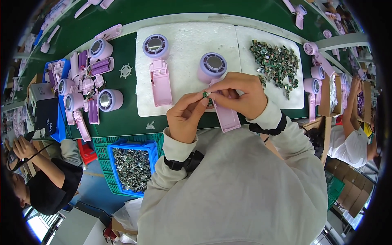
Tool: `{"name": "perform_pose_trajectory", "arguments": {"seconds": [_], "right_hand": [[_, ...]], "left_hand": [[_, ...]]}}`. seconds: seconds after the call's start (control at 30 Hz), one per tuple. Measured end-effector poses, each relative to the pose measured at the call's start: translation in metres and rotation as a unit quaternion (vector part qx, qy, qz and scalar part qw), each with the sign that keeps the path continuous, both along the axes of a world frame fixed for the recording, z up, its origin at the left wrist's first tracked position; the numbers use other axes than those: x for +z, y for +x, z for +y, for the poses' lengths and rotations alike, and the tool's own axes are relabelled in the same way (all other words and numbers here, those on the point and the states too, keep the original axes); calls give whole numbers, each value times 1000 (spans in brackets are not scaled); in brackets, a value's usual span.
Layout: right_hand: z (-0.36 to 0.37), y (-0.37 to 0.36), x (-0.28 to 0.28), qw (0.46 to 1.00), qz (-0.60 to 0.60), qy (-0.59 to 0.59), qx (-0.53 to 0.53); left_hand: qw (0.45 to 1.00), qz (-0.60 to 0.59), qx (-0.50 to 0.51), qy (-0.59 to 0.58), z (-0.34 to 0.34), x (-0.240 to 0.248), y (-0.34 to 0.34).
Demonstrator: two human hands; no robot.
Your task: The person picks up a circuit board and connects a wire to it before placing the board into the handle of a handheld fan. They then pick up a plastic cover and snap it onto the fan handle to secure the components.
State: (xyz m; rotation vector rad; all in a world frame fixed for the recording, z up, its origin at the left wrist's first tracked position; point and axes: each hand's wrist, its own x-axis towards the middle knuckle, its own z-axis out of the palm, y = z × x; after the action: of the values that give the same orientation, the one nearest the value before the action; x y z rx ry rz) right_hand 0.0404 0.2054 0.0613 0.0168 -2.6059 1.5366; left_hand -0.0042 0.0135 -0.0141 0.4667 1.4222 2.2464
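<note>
"White foam (222, 34) is framing the work; what's lying left of it?"

"Pink parts (87, 85) are crowding up beyond its left edge. On its left half, one fan (155, 45) is resting with its handle open."

"And the hands?"

"Around its near edge, the left hand (185, 116) is pinching a small circuit board (205, 94), and the right hand (241, 96) is pinching it too, above a pink shell (228, 119) reaching past that edge. Whether wires are joining them, I can't tell. I'd be gripping the board's rim and steadying the shell against tipping."

"Where's room showing?"

"Mid-foam. The pile (277, 63) is filling much of its right part, so mind that elbow."
</note>
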Motion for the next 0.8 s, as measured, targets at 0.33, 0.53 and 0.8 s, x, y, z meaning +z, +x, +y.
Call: {"name": "perform_pose_trajectory", "arguments": {"seconds": [0.33,0.53,0.8], "right_hand": [[4,5,-7,1000,15,-12,23],[5,6,-5,998,-50,-3,43],[-4,5,-8,990,76,118,-7]], "left_hand": [[999,-32,32,-26,4,9,4],[995,-35,48,-77,6,13,9],[994,41,53,-89,8,8,6]]}}
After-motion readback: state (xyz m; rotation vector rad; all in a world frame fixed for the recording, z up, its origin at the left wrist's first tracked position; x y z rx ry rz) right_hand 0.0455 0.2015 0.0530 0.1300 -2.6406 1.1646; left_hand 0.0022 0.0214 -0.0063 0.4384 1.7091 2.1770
